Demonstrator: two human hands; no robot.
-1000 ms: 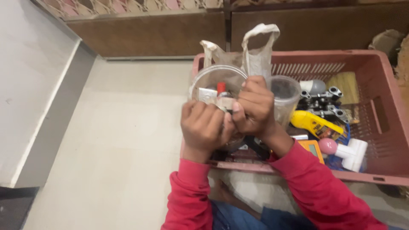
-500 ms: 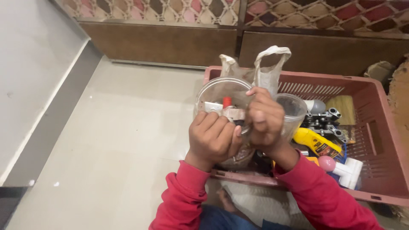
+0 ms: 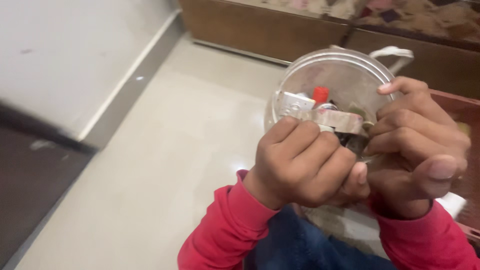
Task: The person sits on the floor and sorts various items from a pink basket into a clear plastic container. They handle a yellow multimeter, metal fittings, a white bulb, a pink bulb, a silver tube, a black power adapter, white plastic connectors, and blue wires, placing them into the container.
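Observation:
A clear plastic jar [image 3: 336, 80] is held close in front of me, its round end facing the camera. Inside it I see a small red cap [image 3: 320, 94], a white part and other small bits. A band of worn tape [image 3: 325, 118] runs across the jar. My left hand [image 3: 305, 162] is curled around the jar's lower left side. On the right side, my right hand [image 3: 417, 145] grips the jar with its fingers over the rim. Both arms wear red sleeves.
A pale tiled floor [image 3: 165, 160] lies below and left. A grey wall with a skirting strip [image 3: 125, 85] runs along the left. A brown panel [image 3: 250, 30] stands at the back. The red crate's edge [image 3: 462, 107] shows behind my right hand, with a white bag handle [image 3: 395, 52].
The jar and both hands have come much nearer the camera and now fill the right half. The view has swung left, so the crate and its contents are mostly out of sight.

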